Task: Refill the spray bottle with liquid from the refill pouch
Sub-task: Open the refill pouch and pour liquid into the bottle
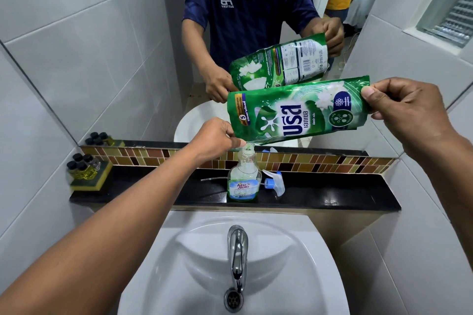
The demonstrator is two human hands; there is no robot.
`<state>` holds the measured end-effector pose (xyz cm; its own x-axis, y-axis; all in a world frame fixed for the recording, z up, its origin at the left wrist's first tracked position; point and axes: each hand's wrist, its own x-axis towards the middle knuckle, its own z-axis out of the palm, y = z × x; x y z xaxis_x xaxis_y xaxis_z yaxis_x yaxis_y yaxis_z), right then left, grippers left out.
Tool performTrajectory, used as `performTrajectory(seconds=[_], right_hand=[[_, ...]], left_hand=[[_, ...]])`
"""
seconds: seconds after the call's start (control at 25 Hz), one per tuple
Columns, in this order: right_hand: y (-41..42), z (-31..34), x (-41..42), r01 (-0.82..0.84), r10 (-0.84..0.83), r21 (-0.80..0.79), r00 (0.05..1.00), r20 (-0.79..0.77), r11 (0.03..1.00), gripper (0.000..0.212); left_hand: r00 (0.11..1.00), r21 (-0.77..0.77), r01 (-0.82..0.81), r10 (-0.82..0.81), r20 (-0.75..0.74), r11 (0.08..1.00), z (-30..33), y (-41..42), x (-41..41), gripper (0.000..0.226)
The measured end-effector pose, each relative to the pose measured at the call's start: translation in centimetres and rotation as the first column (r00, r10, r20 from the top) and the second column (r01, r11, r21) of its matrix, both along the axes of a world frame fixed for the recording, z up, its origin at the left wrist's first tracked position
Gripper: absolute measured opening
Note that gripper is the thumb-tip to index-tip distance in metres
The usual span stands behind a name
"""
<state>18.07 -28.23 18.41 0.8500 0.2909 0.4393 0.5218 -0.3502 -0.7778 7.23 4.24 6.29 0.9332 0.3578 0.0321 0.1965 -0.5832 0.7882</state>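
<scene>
A green refill pouch (297, 114) is held sideways above the black shelf, its lower left corner tipped down onto the open neck of a clear spray bottle (243, 179). A thin green stream runs into the neck. The bottle stands upright on the shelf with pale green liquid in its lower part. My left hand (217, 137) pinches the pouch's lower left corner right at the bottle mouth. My right hand (401, 106) grips the pouch's raised right end between thumb and fingers. The blue and white trigger sprayer head (275, 181) lies on the shelf just right of the bottle, with its dip tube running left behind the bottle.
The black shelf (332, 194) runs under a wall mirror (128, 46) that reflects me and the pouch. Several small dark-capped bottles on a yellow sponge (85, 170) sit at the shelf's left end. Below are a white basin (294, 263) and a chrome tap (238, 250).
</scene>
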Motion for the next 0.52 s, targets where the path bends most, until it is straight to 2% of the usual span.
performTrajectory(seconds=[0.28, 0.52], right_hand=[[-1.6, -3.2, 0.2, 0.042, -0.035, 0.047, 0.987, -0.155, 0.998, 0.013], [-2.4, -5.9, -1.5, 0.097, -0.047, 0.150, 0.952, -0.304, 0.984, 0.014]], left_hand=[[0.998, 0.084, 0.046, -0.043, -0.036, 0.995, 0.0, 0.2, 0.0, 0.011], [0.996, 0.164, 0.078, -0.069, -0.057, 0.983, 0.4, 0.3, 0.2, 0.022]])
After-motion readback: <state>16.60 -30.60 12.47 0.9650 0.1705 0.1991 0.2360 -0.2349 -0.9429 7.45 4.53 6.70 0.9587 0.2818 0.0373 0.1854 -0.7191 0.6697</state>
